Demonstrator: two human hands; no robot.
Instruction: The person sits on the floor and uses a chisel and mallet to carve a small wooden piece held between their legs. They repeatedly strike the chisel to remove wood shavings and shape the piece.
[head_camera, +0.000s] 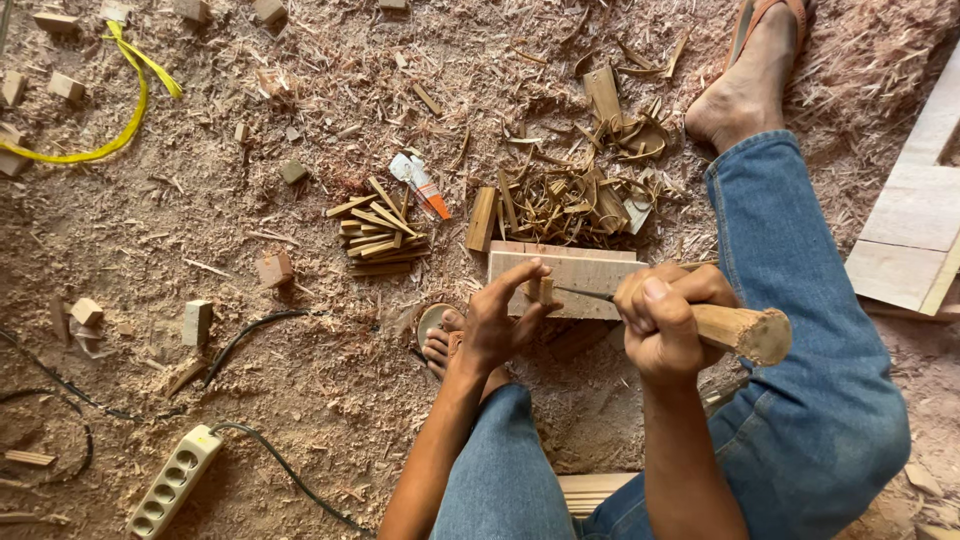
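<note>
Can't see much of the blade (585, 293), just a thin dark sliver poking out between the hands, tip hidden behind the small wood piece (541, 290). The right hand (662, 322) covers most of the knife handle (745, 331); only the fat round butt end sticks out to the right. Fingers there are closed tight around it, thumb on top. Left hand (503, 318) pinches the small wood piece upright btwn thumb and fingertips, index finger stretched over the top. That piece is short, pale tan, w/ a dark line down its middle. It stands on a light wood block (580, 270) lying on the sawdust floor (300, 380). Left foot is mostly tucked under the wrist, only toes show. Beyond the block: a heap of curly shavings (575, 195), and further left a stack of thin sticks (378, 232).
</note>
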